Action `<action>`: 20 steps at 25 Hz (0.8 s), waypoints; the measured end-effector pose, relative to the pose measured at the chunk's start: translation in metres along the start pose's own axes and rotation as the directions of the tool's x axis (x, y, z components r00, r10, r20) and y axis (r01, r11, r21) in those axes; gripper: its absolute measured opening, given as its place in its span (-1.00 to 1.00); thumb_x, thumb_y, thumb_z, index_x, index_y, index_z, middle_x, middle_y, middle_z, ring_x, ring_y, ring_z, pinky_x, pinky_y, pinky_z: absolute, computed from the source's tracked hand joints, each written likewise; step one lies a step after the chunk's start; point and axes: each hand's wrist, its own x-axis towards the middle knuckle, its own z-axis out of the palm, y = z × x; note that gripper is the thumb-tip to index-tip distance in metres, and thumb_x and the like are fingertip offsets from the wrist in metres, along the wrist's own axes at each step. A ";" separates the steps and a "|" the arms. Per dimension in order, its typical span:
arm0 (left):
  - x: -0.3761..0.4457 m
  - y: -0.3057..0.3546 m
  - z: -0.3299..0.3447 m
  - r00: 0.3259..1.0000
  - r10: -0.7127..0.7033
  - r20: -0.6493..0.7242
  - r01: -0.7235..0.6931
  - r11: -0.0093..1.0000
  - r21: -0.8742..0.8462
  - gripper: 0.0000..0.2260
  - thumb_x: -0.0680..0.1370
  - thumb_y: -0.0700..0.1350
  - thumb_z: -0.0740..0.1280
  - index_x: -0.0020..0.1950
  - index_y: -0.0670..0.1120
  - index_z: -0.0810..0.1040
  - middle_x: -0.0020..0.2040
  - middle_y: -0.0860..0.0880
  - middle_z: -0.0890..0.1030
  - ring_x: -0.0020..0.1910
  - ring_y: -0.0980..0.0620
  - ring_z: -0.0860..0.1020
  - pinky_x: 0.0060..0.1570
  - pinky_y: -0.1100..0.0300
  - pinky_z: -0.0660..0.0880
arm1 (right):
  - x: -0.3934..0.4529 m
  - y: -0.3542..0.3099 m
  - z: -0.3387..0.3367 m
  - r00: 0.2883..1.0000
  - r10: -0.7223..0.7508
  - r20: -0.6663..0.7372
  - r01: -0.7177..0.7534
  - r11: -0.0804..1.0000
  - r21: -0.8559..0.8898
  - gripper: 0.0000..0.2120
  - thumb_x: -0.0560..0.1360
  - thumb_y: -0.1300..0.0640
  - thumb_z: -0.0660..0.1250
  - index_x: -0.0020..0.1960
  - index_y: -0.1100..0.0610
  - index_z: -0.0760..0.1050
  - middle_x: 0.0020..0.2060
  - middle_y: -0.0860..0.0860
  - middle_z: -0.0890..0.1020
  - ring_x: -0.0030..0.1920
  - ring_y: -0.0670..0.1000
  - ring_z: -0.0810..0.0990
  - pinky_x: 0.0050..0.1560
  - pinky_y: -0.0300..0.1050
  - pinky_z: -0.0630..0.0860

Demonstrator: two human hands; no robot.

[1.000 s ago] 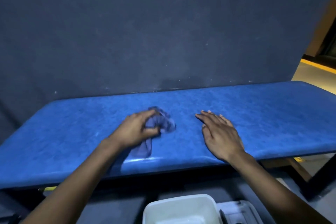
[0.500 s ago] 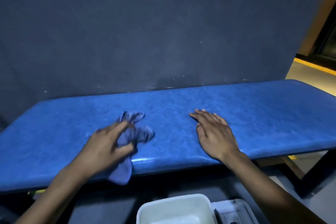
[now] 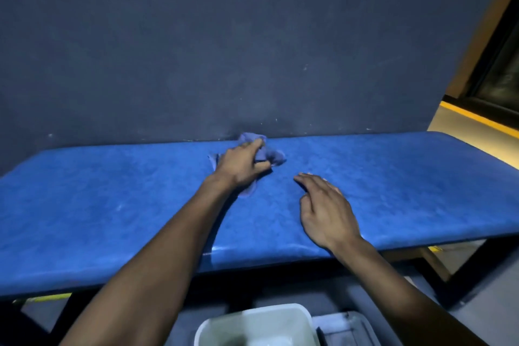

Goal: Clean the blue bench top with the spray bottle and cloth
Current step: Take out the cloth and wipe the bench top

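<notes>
Two hands on the blue bench top [image 3: 112, 205], and we see no spray bottle. Dark wall [image 3: 224, 36] sits just beyond our left hand [image 3: 241, 166], which is bunched around the cloth [image 3: 269, 153], pressing it to the far edge of the bench. Right hand [image 3: 325, 211] lies flat beside it, nearer us, fingers straight and close together. White tub [image 3: 252, 323] is below both wrists.

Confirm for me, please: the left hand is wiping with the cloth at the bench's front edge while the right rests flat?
Not quite. In the head view the left hand grips the cloth at the bench's back edge, by the wall. The right hand does rest flat.
</notes>
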 end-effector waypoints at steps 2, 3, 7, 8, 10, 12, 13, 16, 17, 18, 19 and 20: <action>-0.050 0.002 -0.015 0.988 0.150 0.030 -0.148 0.987 -0.055 -0.61 0.43 0.15 0.34 0.23 0.17 0.41 0.24 -0.02 0.63 0.20 -0.14 0.60 0.05 0.06 0.46 | -0.002 -0.001 -0.001 0.999 0.039 -0.033 -0.038 0.999 0.015 -0.41 0.47 0.08 -0.02 0.38 0.16 0.52 0.38 0.06 0.56 0.40 0.08 0.50 0.46 -0.04 0.34; -0.082 0.000 -0.027 0.974 0.219 0.059 -0.213 0.972 -0.103 -0.64 0.43 0.11 0.38 0.20 0.15 0.45 0.17 0.05 0.65 0.15 -0.03 0.62 0.02 0.11 0.45 | -0.003 -0.002 -0.001 0.998 0.050 -0.033 -0.050 0.999 0.011 -0.38 0.46 0.06 -0.05 0.38 0.17 0.53 0.38 0.07 0.57 0.40 0.09 0.51 0.46 -0.04 0.35; -0.172 -0.037 -0.072 0.938 0.319 0.136 -0.300 0.943 -0.142 -0.69 0.40 -0.02 0.45 0.13 0.15 0.54 0.10 0.24 0.64 0.10 0.28 0.59 0.13 0.26 0.46 | -0.005 -0.005 0.000 0.996 0.084 0.014 -0.084 0.996 -0.011 -0.41 0.49 0.10 -0.03 0.42 0.16 0.50 0.42 0.06 0.53 0.46 0.08 0.45 0.52 -0.08 0.24; -0.174 -0.052 -0.082 0.957 0.263 0.120 -0.248 0.960 -0.127 -0.69 0.39 -0.03 0.47 0.10 0.17 0.54 0.09 0.29 0.63 0.09 0.27 0.59 0.13 0.28 0.47 | -0.005 -0.006 -0.001 0.996 0.088 0.027 -0.088 0.996 -0.011 -0.43 0.50 0.12 0.00 0.43 0.16 0.49 0.44 0.06 0.52 0.47 0.07 0.44 0.54 -0.11 0.19; -0.157 -0.083 -0.094 0.994 0.111 0.019 -0.108 0.988 -0.108 -0.70 0.40 -0.09 0.51 0.01 0.21 0.53 0.01 0.47 0.59 0.03 0.31 0.59 0.04 0.42 0.44 | -0.007 -0.008 -0.004 0.995 0.084 0.048 -0.083 0.996 -0.016 -0.42 0.50 0.13 0.01 0.45 0.17 0.47 0.46 0.06 0.49 0.49 0.05 0.41 0.55 -0.16 0.11; -0.116 -0.110 -0.090 0.989 -0.101 -0.107 0.095 0.994 -0.062 -0.78 0.45 -0.03 0.48 0.02 0.13 0.52 0.05 0.43 0.63 0.04 0.15 0.61 -0.03 0.32 0.44 | -0.007 -0.010 -0.006 0.994 0.086 0.060 -0.085 0.996 -0.018 -0.41 0.50 0.11 -0.01 0.47 0.16 0.45 0.48 0.05 0.47 0.51 0.03 0.38 0.54 -0.20 0.06; -0.092 -0.118 -0.084 0.973 -0.180 -0.142 0.181 0.983 -0.008 -0.75 0.47 0.07 0.42 0.09 0.07 0.52 0.15 0.24 0.67 0.13 -0.03 0.61 -0.01 0.15 0.45 | -0.007 -0.010 -0.007 0.994 0.092 0.059 -0.091 0.996 -0.016 -0.40 0.50 0.11 -0.02 0.48 0.16 0.45 0.49 0.05 0.46 0.52 0.02 0.37 0.53 -0.23 0.03; -0.027 -0.095 -0.052 0.958 -0.261 -0.117 0.265 0.964 0.017 -0.63 0.49 0.16 0.34 0.16 -0.03 0.44 0.26 -0.20 0.59 0.24 -0.27 0.53 0.06 -0.03 0.40 | -0.006 -0.013 -0.011 0.995 0.091 0.050 -0.091 0.996 -0.001 -0.39 0.50 0.10 -0.04 0.49 0.14 0.43 0.50 0.02 0.45 0.53 0.01 0.35 0.49 -0.30 -0.03; -0.011 -0.074 -0.038 0.966 -0.242 -0.091 0.242 0.970 -0.006 -0.68 0.50 0.14 0.36 0.10 -0.03 0.41 0.24 -0.21 0.57 0.23 -0.28 0.52 0.05 -0.03 0.41 | -0.006 -0.013 -0.011 0.995 0.085 0.046 -0.085 0.996 -0.003 -0.38 0.49 0.10 -0.04 0.49 0.14 0.44 0.50 0.02 0.45 0.52 0.00 0.35 0.50 -0.29 -0.01; 0.001 -0.049 -0.027 0.979 -0.195 -0.064 0.193 0.980 -0.037 -0.70 0.50 0.13 0.37 0.07 -0.02 0.39 0.24 -0.19 0.56 0.22 -0.28 0.52 0.05 -0.02 0.42 | -0.006 -0.012 -0.010 0.996 0.085 0.036 -0.084 0.996 -0.006 -0.39 0.49 0.10 -0.03 0.48 0.14 0.45 0.49 0.02 0.46 0.51 0.01 0.37 0.52 -0.26 0.04; 0.007 -0.026 -0.016 0.990 -0.137 -0.039 0.134 0.988 -0.073 -0.70 0.50 0.13 0.36 0.08 0.00 0.41 0.26 -0.16 0.56 0.23 -0.27 0.53 0.07 -0.02 0.44 | -0.005 -0.011 -0.008 0.996 0.088 0.021 -0.087 0.996 -0.009 -0.39 0.48 0.11 -0.02 0.46 0.15 0.46 0.47 0.04 0.48 0.50 0.02 0.39 0.53 -0.22 0.09; 0.004 -0.006 -0.007 0.997 -0.072 -0.020 0.070 0.994 -0.081 -0.69 0.49 0.14 0.36 0.14 0.02 0.44 0.31 -0.12 0.56 0.25 -0.24 0.54 0.12 -0.01 0.46 | -0.005 -0.010 -0.007 0.996 0.093 0.009 -0.093 0.996 -0.014 -0.40 0.47 0.12 -0.01 0.45 0.17 0.48 0.46 0.07 0.50 0.49 0.05 0.41 0.53 -0.19 0.13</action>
